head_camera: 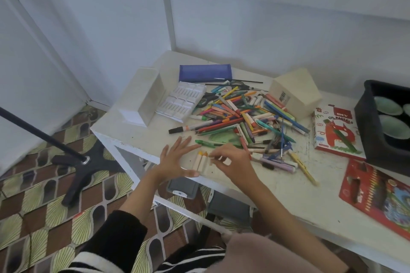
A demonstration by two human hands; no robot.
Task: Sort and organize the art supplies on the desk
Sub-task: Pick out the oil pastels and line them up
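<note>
Two pale-wrapped crayons (pixel 200 159) with yellow and orange tips lie side by side at lower centre, between the hands. Left hand (pixel 175 159) is flat on the desk with fingers spread wide, just left of them. Right hand (pixel 230 160) has its fingers curled, pinching a pale stick (pixel 227 162) just right of them.

Main pile of markers, pens and pastels (pixel 241 117) is at centre frame, right above the hands and loosely heaped. A green pen (pixel 206 143) lies between pile and hands. Scissors (pixel 208 97) are half buried at the pile's upper left edge.

- Left of the pile: white plastic tray insert (pixel 180 101), then an open white box (pixel 142 95).
- Above: blue pencil case (pixel 205 72).
- Upper right: cream box with a barcode (pixel 295 93).
- Right: oil pastels box (pixel 337 131), red coloured-pencil pack (pixel 377 197), black bin (pixel 372 104) holding green bowls.

The desk (pixel 288 195) is white and scuffed, pushed against a white wall. The floor (pixel 33 195) is patterned brown and green, with a black stand base (pixel 84 159) at the left.
</note>
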